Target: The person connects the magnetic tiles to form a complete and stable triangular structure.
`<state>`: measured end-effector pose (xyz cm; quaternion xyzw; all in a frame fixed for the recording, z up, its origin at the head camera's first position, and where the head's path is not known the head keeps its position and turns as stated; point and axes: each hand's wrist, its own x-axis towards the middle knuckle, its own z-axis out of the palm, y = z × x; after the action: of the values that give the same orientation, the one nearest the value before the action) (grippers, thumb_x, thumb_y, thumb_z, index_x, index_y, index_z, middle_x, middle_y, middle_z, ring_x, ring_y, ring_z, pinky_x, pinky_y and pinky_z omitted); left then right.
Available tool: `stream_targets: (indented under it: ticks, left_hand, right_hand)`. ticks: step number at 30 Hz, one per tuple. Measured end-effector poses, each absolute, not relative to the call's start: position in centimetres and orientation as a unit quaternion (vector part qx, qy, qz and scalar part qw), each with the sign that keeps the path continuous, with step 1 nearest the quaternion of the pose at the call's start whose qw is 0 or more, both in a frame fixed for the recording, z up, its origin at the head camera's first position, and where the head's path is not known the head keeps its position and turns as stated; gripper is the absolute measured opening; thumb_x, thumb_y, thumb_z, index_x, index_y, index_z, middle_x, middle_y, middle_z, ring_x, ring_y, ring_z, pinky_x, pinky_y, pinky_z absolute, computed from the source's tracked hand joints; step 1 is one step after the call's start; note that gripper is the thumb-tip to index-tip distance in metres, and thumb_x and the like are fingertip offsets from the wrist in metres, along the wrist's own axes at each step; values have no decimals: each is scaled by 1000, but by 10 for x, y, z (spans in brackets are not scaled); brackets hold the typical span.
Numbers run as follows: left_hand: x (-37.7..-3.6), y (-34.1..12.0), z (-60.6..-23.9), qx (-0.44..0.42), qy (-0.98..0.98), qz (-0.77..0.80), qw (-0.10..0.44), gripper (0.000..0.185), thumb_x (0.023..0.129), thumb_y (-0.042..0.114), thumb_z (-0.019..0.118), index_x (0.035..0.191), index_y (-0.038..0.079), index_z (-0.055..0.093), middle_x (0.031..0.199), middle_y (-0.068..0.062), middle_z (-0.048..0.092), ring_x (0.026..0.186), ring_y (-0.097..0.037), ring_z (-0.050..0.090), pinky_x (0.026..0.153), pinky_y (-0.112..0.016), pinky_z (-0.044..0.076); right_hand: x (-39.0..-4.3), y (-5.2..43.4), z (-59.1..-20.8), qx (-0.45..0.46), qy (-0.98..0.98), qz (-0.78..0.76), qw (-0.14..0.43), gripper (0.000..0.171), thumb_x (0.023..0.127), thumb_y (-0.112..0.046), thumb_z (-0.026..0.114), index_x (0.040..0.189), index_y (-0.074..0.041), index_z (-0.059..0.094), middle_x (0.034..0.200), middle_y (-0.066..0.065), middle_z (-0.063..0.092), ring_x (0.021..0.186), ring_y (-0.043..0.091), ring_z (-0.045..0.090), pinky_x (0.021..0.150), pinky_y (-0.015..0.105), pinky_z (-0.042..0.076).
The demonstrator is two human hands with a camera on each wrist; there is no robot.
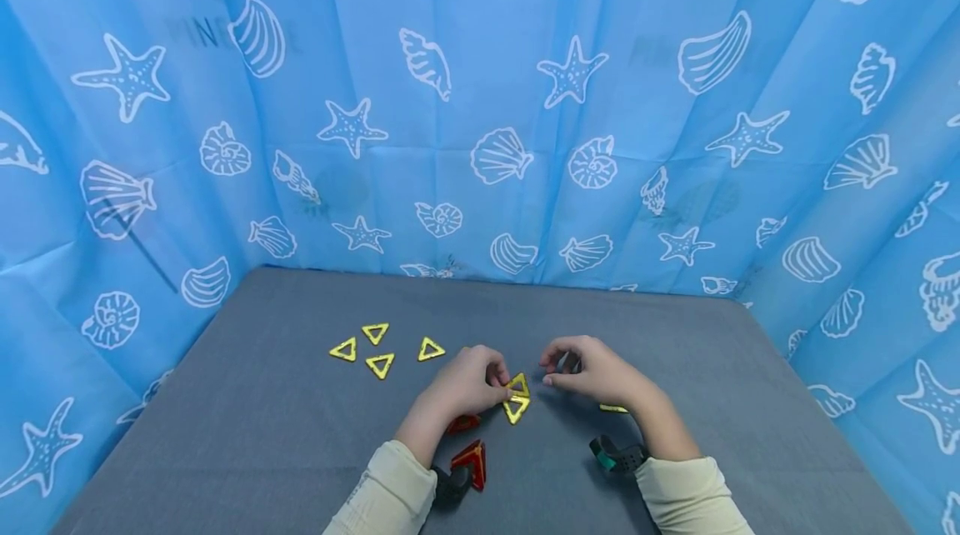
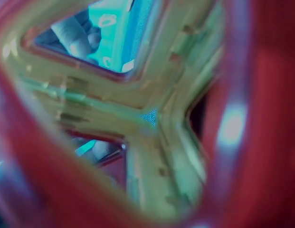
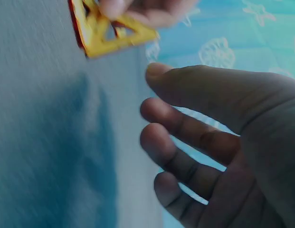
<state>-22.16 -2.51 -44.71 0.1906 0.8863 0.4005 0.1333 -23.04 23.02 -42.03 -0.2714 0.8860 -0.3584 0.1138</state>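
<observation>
My left hand (image 1: 468, 383) pinches a pair of yellow triangular frame tiles (image 1: 517, 397) joined edge to edge, above the grey table. In the right wrist view, the yellow tiles (image 3: 94, 51) show a red edge on one side. Facing them a short way to the right is my right hand (image 1: 596, 370), fingers loosely bent, thumb apart, with nothing in its grasp. By my left wrist stands a red triangular piece (image 1: 471, 462). A blurred red and yellow frame structure (image 2: 137, 99) fills most of the left wrist view.
Several yellow triangle tiles lie to the left, one (image 1: 380, 373) nearest me. Another red piece (image 1: 463, 424) is partly hidden under my left wrist, and a yellow tile (image 1: 613, 409) under my right. A blue shell-patterned curtain (image 1: 465, 102) surrounds the grey table (image 1: 300, 435).
</observation>
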Motion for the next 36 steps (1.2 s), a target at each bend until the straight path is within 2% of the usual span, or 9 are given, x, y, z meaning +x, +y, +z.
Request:
stream_targets:
  ticks: [10,17,26,36]
  left_hand:
    - [-223,-26,-448,175,890,401,129,14,96,18,80,86,17,69,84,2,65,76,-16,60,70,-34,49]
    - [-222,-26,-448,162,891,404,131,15,97,17,79,88,16,68,85,0,65,76,-17,60,69,-35,49]
    - [-221,-27,-446,182,889,405,107,13,96,14,78,88,13,68,82,0,64,73,-15,59,67,-32,48]
    - [-219,-28,-445,174,889,407,114,13,95,15,79,88,12,68,83,-1,64,74,-16,59,68,-33,48]
  right_hand:
    - [-236,274,-414,-235,895,-352,141,24,95,-14,79,113,0,71,101,8,70,81,19,62,69,28,53]
    - [-233,302,-413,-200,888,-364,194,32,88,-9,85,112,5,69,95,15,65,79,18,58,67,28,50]
    - [-228,314,-414,-132,903,-338,231,34,79,-7,91,102,1,66,86,6,61,79,20,55,66,31,45]
    - [-226,309,-415,-122,906,-335,226,32,78,-6,90,99,0,66,86,7,61,78,21,55,66,32,45]
